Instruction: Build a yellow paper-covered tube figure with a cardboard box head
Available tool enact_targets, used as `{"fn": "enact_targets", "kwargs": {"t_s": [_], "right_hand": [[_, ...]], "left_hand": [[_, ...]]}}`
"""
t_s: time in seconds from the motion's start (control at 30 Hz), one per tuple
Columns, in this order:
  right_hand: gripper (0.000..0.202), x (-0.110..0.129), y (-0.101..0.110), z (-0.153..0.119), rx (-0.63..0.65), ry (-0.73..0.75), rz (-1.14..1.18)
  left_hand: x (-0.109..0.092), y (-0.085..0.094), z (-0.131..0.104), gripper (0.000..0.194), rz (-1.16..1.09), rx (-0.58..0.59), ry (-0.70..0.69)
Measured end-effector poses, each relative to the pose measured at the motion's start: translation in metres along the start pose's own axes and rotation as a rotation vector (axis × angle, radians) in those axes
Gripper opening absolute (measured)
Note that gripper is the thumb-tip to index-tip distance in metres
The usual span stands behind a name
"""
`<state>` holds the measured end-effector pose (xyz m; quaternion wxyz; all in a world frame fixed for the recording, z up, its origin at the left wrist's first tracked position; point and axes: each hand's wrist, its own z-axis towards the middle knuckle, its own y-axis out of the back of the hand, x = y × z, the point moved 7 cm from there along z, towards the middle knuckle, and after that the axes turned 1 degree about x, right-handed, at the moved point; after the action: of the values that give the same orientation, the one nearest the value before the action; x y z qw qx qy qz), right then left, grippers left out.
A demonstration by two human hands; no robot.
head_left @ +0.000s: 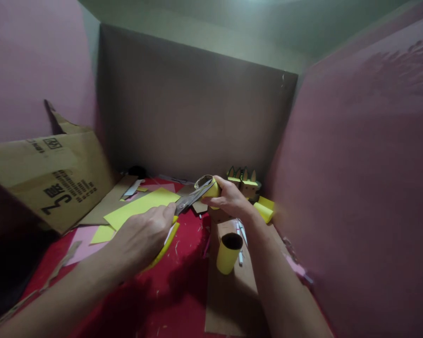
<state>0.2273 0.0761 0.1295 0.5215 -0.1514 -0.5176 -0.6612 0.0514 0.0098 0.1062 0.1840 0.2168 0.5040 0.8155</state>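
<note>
In my left hand (153, 227) is a pair of scissors (187, 202) with yellow handles, its fingers wrapped round them. The blades point up and right and meet the rim of a yellow paper-covered tube (213, 188). My right hand (229, 195) grips that tube from the right side, its open end facing up. Whether the rim lies between the blades is too small to tell. Nearer to me, a second yellow tube (226, 260) stands upright on a cardboard sheet (229, 305).
Yellow paper (141, 209) and pink paper (81, 244) lie left on the red surface (179, 281). A large cardboard box (56, 178) stands at the left. White pens (240, 256), a yellow roll (263, 212) and a spiky cardboard piece (246, 183) are at the right.
</note>
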Motion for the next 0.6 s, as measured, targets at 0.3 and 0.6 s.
{"fn": "enact_targets", "kwargs": {"t_s": [0.3, 0.6], "right_hand": [[0.03, 0.009, 0.002, -0.003, -0.04, 0.021, -0.185], [0.029, 0.008, 0.0, -0.002, -0.1, -0.005, -0.247]], "left_hand": [[0.001, -0.019, -0.002, 0.026, 0.099, -0.044, 0.009], [0.006, -0.032, -0.009, 0.026, 0.058, -0.09, 0.0]]}}
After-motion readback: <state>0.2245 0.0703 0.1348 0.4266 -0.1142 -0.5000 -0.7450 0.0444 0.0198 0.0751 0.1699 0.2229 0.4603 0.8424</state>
